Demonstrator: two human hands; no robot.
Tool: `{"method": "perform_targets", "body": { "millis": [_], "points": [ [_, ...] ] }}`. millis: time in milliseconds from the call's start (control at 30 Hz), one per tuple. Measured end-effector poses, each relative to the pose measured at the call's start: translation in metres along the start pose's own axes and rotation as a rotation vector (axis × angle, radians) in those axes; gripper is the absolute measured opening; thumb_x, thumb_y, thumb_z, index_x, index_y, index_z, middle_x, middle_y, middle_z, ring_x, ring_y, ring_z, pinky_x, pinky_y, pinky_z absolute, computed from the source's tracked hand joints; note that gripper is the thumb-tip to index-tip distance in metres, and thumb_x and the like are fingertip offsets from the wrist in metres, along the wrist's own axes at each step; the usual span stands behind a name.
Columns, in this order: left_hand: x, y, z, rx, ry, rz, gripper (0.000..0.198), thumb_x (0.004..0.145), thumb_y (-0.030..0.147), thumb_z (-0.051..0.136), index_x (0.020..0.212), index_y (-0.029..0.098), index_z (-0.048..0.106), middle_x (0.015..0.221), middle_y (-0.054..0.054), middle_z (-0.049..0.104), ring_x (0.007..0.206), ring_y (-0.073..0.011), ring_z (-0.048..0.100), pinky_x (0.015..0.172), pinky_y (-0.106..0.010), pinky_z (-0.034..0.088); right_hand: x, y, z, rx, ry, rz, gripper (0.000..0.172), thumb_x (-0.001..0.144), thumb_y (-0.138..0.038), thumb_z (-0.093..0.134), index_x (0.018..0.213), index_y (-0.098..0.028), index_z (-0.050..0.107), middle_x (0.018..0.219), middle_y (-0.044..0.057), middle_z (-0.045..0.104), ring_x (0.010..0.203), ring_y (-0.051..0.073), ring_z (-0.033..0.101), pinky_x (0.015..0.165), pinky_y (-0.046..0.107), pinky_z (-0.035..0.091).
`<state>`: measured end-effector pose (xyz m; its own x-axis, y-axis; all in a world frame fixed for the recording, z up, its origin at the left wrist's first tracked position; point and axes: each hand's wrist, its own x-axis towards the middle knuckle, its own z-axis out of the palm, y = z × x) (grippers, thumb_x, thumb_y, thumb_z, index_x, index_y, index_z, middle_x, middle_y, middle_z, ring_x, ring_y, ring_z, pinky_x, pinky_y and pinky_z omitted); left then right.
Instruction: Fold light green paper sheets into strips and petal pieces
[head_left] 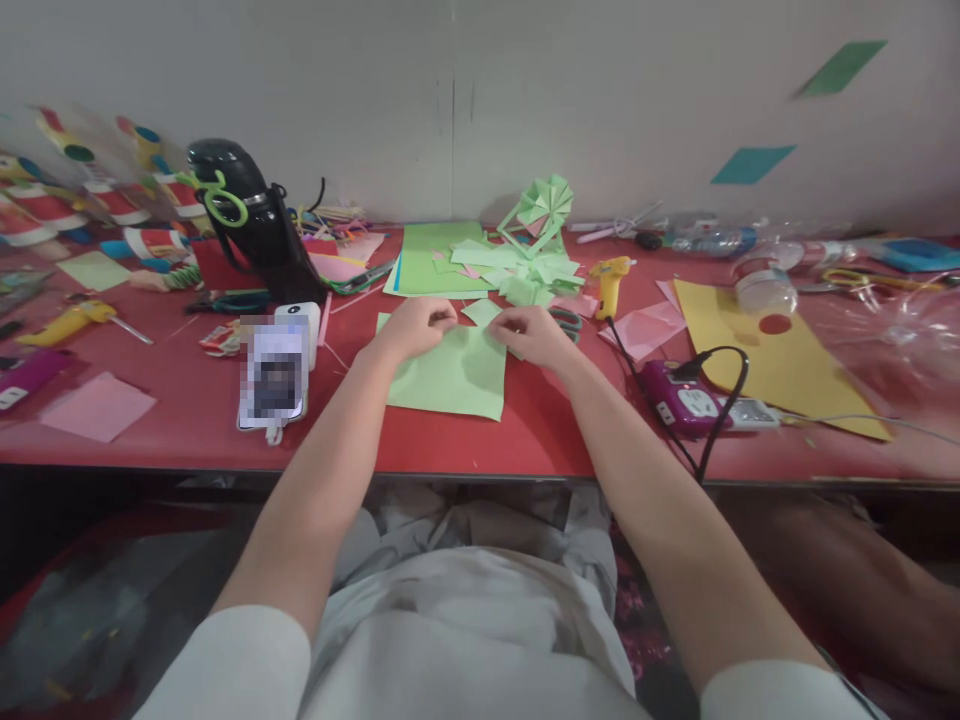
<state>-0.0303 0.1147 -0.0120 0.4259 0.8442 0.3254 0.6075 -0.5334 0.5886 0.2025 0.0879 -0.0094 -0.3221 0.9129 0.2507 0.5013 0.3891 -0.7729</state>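
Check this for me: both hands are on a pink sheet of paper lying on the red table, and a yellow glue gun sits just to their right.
Not quite: the sheet is light green, not pink. The head view shows the left hand and right hand on a light green sheet lying on the red table, with the yellow glue gun to their right.

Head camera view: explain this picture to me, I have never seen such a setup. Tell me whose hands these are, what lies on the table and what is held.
There is no machine: a person wears a camera on the head, looking down at their own bare arms. The left hand and right hand pinch the far edge of a green sheet on a red table. Around it lie folded green pieces, a yellow glue gun, a phone, a black bottle and a yellow sheet.
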Motion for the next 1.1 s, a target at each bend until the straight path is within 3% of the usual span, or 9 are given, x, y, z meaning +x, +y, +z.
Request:
{"method": "perform_targets", "body": {
  "millis": [133, 267, 400, 567, 733, 933, 1100],
  "points": [
    [-0.001, 0.013, 0.006, -0.043, -0.002, 0.083, 0.015, 0.08, 0.024, 0.059, 0.087, 0.02, 0.072, 0.094, -0.005, 0.076, 0.09, -0.0194, 0.068, 0.085, -0.032, 0.051, 0.0, 0.001, 0.003, -0.014, 0.034, -0.06, 0.018, 0.076, -0.031, 0.058, 0.076, -0.016, 0.069, 0.072, 0.005, 0.066, 0.066, 0.015, 0.055, 0.062, 0.029, 0.043],
    [-0.001, 0.029, 0.013, -0.056, 0.04, 0.142, 0.014, 0.079, 0.023, 0.059, 0.084, 0.019, 0.071, 0.09, -0.005, 0.075, 0.087, -0.0184, 0.068, 0.084, -0.031, 0.051, -0.001, -0.003, 0.004, -0.032, 0.058, -0.112, 0.018, 0.072, -0.026, 0.056, 0.078, -0.018, 0.071, 0.08, 0.006, 0.07, 0.07, 0.016, 0.058, 0.065, 0.03, 0.045],
    [0.001, 0.035, 0.015, -0.05, 0.089, 0.132, 0.01, 0.076, 0.023, 0.06, 0.077, 0.018, 0.069, 0.082, -0.003, 0.073, 0.08, -0.017, 0.065, 0.079, -0.029, 0.05, -0.001, -0.008, 0.006, -0.072, 0.094, -0.152, 0.015, 0.069, -0.024, 0.057, 0.074, -0.019, 0.07, 0.076, 0.004, 0.068, 0.068, 0.016, 0.056, 0.066, 0.03, 0.045],
    [0.002, 0.026, 0.007, -0.043, 0.172, 0.075, 0.009, 0.073, 0.023, 0.059, 0.071, 0.017, 0.066, 0.076, -0.003, 0.071, 0.076, -0.0157, 0.062, 0.075, -0.028, 0.049, -0.003, -0.011, -0.004, -0.093, 0.148, -0.172, 0.012, 0.069, -0.021, 0.056, 0.069, -0.019, 0.068, 0.074, 0.004, 0.066, 0.068, 0.016, 0.054, 0.067, 0.03, 0.045],
    [0.001, 0.019, 0.0, -0.018, 0.167, 0.021, 0.01, 0.072, 0.026, 0.06, 0.07, 0.017, 0.065, 0.073, -0.003, 0.07, 0.07, -0.0142, 0.06, 0.069, -0.027, 0.046, -0.003, -0.006, -0.013, -0.069, 0.174, -0.203, 0.011, 0.071, -0.021, 0.057, 0.069, -0.019, 0.068, 0.073, 0.003, 0.065, 0.067, 0.015, 0.053, 0.065, 0.03, 0.044],
    [0.0, 0.011, -0.006, 0.019, 0.172, -0.001, 0.009, 0.071, 0.025, 0.06, 0.067, 0.017, 0.063, 0.068, -0.003, 0.067, 0.067, -0.0146, 0.058, 0.066, -0.028, 0.046, -0.004, -0.004, -0.021, -0.087, 0.247, -0.134, 0.009, 0.072, -0.024, 0.061, 0.071, -0.02, 0.069, 0.079, 0.005, 0.069, 0.073, 0.018, 0.058, 0.067, 0.032, 0.045],
    [-0.002, -0.005, -0.014, 0.042, 0.208, -0.069, 0.008, 0.069, 0.024, 0.061, 0.065, 0.018, 0.064, 0.068, -0.004, 0.067, 0.067, -0.0155, 0.058, 0.067, -0.03, 0.047, -0.007, 0.0, -0.035, -0.088, 0.334, -0.074, 0.009, 0.071, -0.026, 0.062, 0.069, -0.02, 0.067, 0.07, 0.005, 0.064, 0.066, 0.016, 0.054, 0.06, 0.031, 0.043]
  ]
}}
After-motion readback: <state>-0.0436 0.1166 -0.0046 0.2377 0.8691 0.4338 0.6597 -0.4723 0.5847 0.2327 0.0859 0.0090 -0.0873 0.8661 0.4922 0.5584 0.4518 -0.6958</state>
